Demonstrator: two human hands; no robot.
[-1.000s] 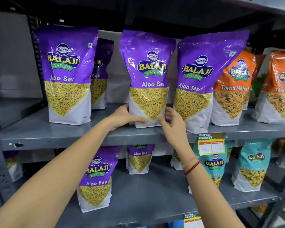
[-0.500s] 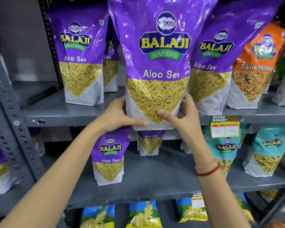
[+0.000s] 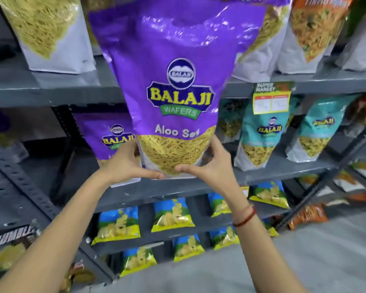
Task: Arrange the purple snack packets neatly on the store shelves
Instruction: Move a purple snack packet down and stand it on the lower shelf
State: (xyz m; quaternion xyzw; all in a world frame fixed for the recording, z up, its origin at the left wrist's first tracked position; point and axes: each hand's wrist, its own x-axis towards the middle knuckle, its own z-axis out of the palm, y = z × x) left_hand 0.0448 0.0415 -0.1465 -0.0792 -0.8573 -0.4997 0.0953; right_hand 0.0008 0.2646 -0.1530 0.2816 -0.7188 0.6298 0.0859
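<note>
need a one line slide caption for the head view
Both hands, left and right, hold a purple Aloo Sev packet by its base in front of grey shelves.

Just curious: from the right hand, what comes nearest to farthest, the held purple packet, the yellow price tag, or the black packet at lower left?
1. Purple packet, in the right hand.
2. Price tag, up right on the shelf edge.
3. Black packet, far lower left.

The purple Aloo Sev packet [image 3: 178,85] is held upright in front of the grey shelves [image 3: 51,96]. The left hand [image 3: 127,163] and right hand [image 3: 209,166] grip its bottom corners, thumbs across the front. A second purple packet [image 3: 110,140] stands behind the left hand.
</note>
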